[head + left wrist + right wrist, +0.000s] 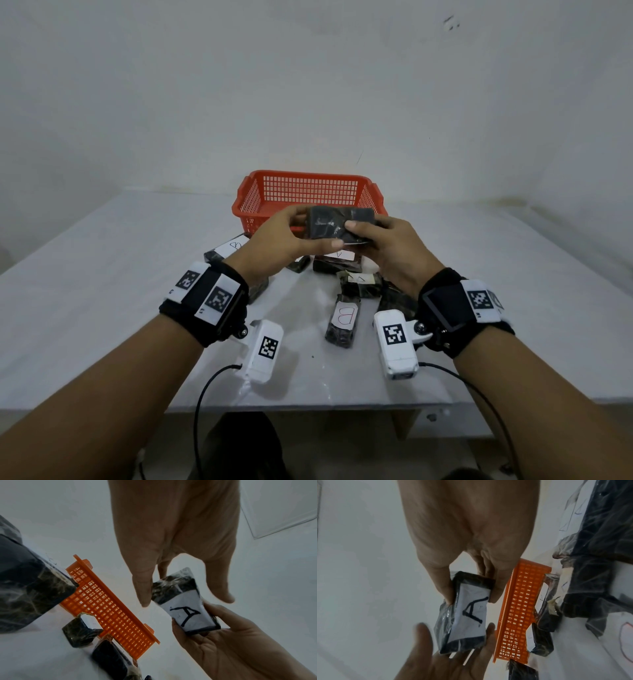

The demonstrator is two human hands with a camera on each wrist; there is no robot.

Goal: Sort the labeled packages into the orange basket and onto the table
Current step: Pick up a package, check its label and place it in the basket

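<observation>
While both hands [342, 240] grip the package [337, 224], its label faces away overhead.

A bare pale wall [308, 85] with small dark marks rises behind. Black cables [202, 394] hang below, by something dark underneath.

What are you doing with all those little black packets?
Both hands, left hand and right hand, hold one dark wrapped package up in front of the orange basket. Its white label, facing away from the head camera, reads A. The basket looks empty so far. More packages lie on the white table, one marked B. Sorting seems to have barely started.
</observation>
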